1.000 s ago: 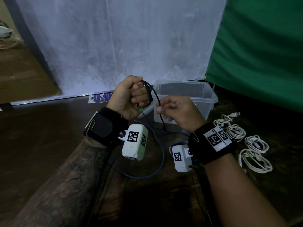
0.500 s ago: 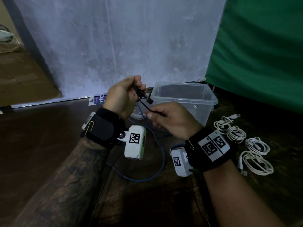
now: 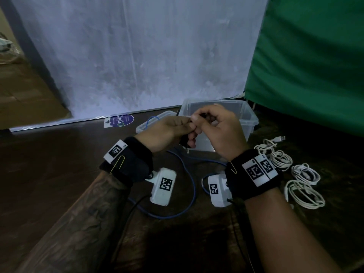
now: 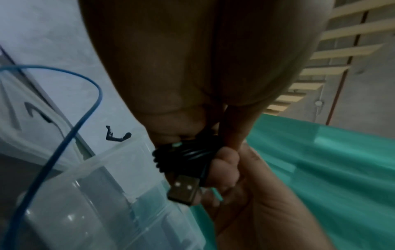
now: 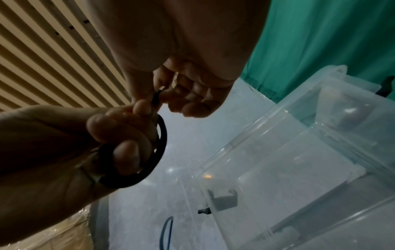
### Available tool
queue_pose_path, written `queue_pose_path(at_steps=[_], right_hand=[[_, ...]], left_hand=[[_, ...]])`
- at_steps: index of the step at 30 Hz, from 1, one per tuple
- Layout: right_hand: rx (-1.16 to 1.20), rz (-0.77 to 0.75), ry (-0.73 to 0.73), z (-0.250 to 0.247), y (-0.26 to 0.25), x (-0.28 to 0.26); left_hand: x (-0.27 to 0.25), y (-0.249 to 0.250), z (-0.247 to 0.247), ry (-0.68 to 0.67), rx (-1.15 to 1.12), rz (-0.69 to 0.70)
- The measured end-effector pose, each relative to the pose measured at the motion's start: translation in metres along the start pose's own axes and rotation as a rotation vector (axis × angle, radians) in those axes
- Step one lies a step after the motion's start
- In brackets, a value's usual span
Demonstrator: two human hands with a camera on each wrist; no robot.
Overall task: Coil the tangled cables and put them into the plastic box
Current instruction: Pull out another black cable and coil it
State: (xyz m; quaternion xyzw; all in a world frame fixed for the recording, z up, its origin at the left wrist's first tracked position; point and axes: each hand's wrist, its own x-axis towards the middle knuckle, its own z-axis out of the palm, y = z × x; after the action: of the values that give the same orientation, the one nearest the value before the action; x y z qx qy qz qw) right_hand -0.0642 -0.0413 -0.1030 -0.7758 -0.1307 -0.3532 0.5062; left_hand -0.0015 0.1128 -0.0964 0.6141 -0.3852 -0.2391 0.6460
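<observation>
Hands meet over a dark wooden floor (image 3: 49, 174), just in front of a clear plastic box (image 3: 249, 117). The left hand (image 3: 167, 133) curls its fingers through a coiled black USB cable (image 5: 158, 148), the USB-A plug (image 4: 183, 190) hanging below the knuckles. The right hand (image 3: 220, 131) pinches the cable's free end (image 5: 157, 97) between thumb and forefinger, touching the left fingertips. A blue cable (image 3: 189, 186) loops loose on the floor beneath the wrists and arcs up near the box's lid (image 3: 149, 125). Three coiled white cables (image 3: 303, 186) lie well to the right of the box. A purple round sticker (image 3: 120, 120) by the white wall (image 3: 137, 56) reads partly "ClayGO"; its smaller print is illegible. Black wristbands (image 3: 254, 174) carry square coded tags.
</observation>
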Motion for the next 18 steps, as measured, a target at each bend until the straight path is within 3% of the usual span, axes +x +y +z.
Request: queue_pose_path(at_steps=[2, 6, 10, 18], right_hand=[[0.053, 0.089, -0.024, 0.001, 0.0, 0.0], [0.408, 0.361, -0.148, 0.004, -0.004, -0.001], [0.347, 0.281, -0.172, -0.001, 0.004, 0.0], [0.231, 0.114, -0.145, 0.009, 0.011, -0.001]], left_hand=[[0.0, 0.002, 0.002, -0.015, -0.137, -0.011], [0.001, 0.007, 0.003, -0.061, -0.497, 0.013], [-0.003, 0.012, -0.003, -0.073, -0.596, 0.063], [-0.008, 0.025, -0.008, -0.003, -0.29, 0.065]])
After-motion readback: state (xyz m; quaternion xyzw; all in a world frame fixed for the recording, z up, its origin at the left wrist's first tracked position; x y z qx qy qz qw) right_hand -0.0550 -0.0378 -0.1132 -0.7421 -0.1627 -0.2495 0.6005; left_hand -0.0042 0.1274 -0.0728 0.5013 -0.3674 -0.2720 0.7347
